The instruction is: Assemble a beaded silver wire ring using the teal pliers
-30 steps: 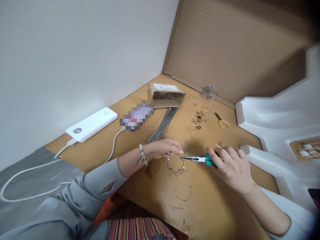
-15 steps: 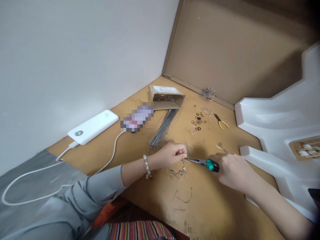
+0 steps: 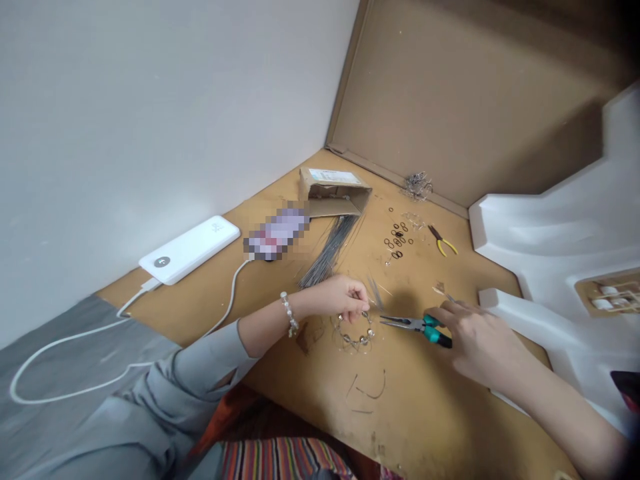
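My left hand (image 3: 345, 299) pinches one end of a beaded wire piece (image 3: 356, 339), a loop of thin wire with several shiny round beads that hangs below the fingers. In my right hand (image 3: 467, 333) is a pair of needle-nose pliers (image 3: 425, 328) with teal and black handles. The pliers' slim jaws are slightly parted and point left, a short gap away from the beaded wire. Several loose wires (image 3: 375, 293) lie just beyond my left fingertips. Bent wire scraps (image 3: 373, 393) rest nearer to me on the table.
A bundle of grey wires (image 3: 327, 253) sticks out of an open cardboard box (image 3: 335, 193). Black rings (image 3: 397, 240), yellow-handled pliers (image 3: 443, 240) and a wire tangle (image 3: 419, 185) lie farther back. At left are a white power bank (image 3: 190, 250) and a phone (image 3: 277, 233); white foam (image 3: 530, 240) stands at right.
The pliers have moved right, away from my left fingers, and their jaws have parted. My left hand has turned slightly and still pinches the beaded wire.
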Tool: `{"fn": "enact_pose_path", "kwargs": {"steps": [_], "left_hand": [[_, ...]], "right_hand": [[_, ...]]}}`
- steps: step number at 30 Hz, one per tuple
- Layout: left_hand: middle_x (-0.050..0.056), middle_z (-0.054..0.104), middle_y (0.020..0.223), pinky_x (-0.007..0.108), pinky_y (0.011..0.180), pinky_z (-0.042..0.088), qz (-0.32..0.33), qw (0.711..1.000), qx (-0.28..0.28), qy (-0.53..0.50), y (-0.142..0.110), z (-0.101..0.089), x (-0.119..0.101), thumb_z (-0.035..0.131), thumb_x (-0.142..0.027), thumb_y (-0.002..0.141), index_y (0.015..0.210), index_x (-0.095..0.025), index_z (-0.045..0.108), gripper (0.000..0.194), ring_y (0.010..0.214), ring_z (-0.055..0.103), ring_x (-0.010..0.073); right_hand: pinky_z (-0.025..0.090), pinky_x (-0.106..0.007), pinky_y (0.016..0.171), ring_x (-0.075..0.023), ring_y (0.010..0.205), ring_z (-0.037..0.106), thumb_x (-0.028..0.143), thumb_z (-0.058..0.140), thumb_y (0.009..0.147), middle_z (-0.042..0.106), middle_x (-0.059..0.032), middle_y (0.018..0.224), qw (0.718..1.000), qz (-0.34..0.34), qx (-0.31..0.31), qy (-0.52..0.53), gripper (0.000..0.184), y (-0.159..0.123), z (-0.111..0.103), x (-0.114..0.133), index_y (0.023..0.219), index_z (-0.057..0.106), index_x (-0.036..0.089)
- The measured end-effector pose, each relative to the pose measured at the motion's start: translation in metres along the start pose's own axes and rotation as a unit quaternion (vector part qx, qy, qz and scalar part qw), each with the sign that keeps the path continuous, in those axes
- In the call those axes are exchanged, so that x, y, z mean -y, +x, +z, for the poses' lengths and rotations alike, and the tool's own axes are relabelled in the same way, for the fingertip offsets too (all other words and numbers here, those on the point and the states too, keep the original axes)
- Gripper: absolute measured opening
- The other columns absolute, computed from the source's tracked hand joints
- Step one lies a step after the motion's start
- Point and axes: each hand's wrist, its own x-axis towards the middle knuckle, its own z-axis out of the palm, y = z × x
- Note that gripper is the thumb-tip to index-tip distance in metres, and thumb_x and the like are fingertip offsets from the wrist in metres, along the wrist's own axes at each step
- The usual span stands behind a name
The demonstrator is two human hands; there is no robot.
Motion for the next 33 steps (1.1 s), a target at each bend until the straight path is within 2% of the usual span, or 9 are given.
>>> {"fn": "enact_pose_path", "kwargs": {"steps": [5, 10, 14, 17, 22, 28, 33], "left_hand": [[0.001, 0.064, 0.063, 0.020, 0.050, 0.046, -0.003, 0.999, 0.009, -0.049, 0.004, -0.002, 0.004, 0.064, -0.029, 0.077, 0.071, -0.014, 0.050, 0.022, 0.053, 0.060, 0.0094], [-0.001, 0.059, 0.061, 0.019, 0.048, 0.042, 0.011, 0.998, 0.066, -0.001, 0.001, -0.005, 0.000, 0.056, -0.034, 0.084, 0.069, -0.014, 0.053, 0.025, 0.049, 0.053, 0.0064], [-0.002, 0.056, 0.064, 0.019, 0.047, 0.039, 0.026, 0.996, 0.080, 0.015, -0.002, -0.005, -0.002, 0.054, -0.037, 0.084, 0.072, -0.016, 0.050, 0.025, 0.048, 0.047, 0.0057], [-0.004, 0.052, 0.063, 0.018, 0.048, 0.035, 0.043, 0.996, 0.076, 0.034, -0.003, -0.003, -0.003, 0.052, -0.038, 0.085, 0.071, -0.016, 0.048, 0.026, 0.050, 0.044, 0.0056], [-0.006, 0.040, 0.057, 0.019, 0.049, 0.027, 0.076, 0.995, 0.023, 0.064, -0.002, 0.000, -0.004, 0.051, -0.036, 0.086, 0.070, -0.016, 0.046, 0.026, 0.052, 0.035, 0.0061], [-0.005, 0.043, 0.061, 0.019, 0.053, 0.029, 0.090, 0.995, -0.020, 0.046, -0.002, 0.003, -0.005, 0.049, -0.035, 0.087, 0.068, -0.015, 0.044, 0.028, 0.055, 0.036, 0.0065], [-0.005, 0.042, 0.058, 0.020, 0.052, 0.028, 0.061, 0.997, -0.040, 0.038, -0.003, 0.005, -0.008, 0.047, -0.036, 0.087, 0.067, -0.016, 0.044, 0.029, 0.054, 0.037, 0.0071]], "right_hand": [[0.034, -0.032, 0.068, -0.0224, 0.077, 0.055, 0.026, 0.056, 0.078, 0.063, -0.0076, 0.082, 0.986, -0.062, -0.147, -0.057, 0.020, -0.002, 0.001, -0.002, 0.095, 0.064, 0.018], [0.033, -0.035, 0.071, -0.0238, 0.081, 0.052, 0.021, 0.051, 0.085, 0.064, -0.0093, 0.088, 0.955, -0.136, -0.241, -0.111, 0.023, -0.005, -0.006, 0.004, 0.105, 0.062, 0.016], [0.031, -0.036, 0.068, -0.0234, 0.078, 0.050, 0.027, 0.052, 0.088, 0.064, -0.0097, 0.087, 0.939, -0.086, -0.297, -0.152, 0.025, -0.005, -0.010, 0.005, 0.107, 0.062, 0.014], [0.031, -0.036, 0.067, -0.0217, 0.074, 0.049, 0.030, 0.054, 0.087, 0.064, -0.0080, 0.084, 0.938, -0.065, -0.305, -0.152, 0.025, -0.004, -0.009, 0.003, 0.105, 0.063, 0.015], [0.032, -0.035, 0.068, -0.0213, 0.077, 0.050, 0.027, 0.055, 0.086, 0.065, -0.0076, 0.086, 0.939, -0.063, -0.319, -0.114, 0.025, -0.006, -0.004, -0.001, 0.106, 0.062, 0.014], [0.033, -0.035, 0.070, -0.0221, 0.081, 0.052, 0.027, 0.057, 0.086, 0.065, -0.0077, 0.088, 0.935, -0.085, -0.320, -0.127, 0.026, -0.010, 0.005, 0.004, 0.109, 0.061, 0.015], [0.032, -0.036, 0.068, -0.0226, 0.082, 0.052, 0.016, 0.052, 0.086, 0.065, -0.0083, 0.090, 0.932, -0.117, -0.306, -0.159, 0.028, -0.010, 0.011, 0.014, 0.114, 0.059, 0.016]]}}
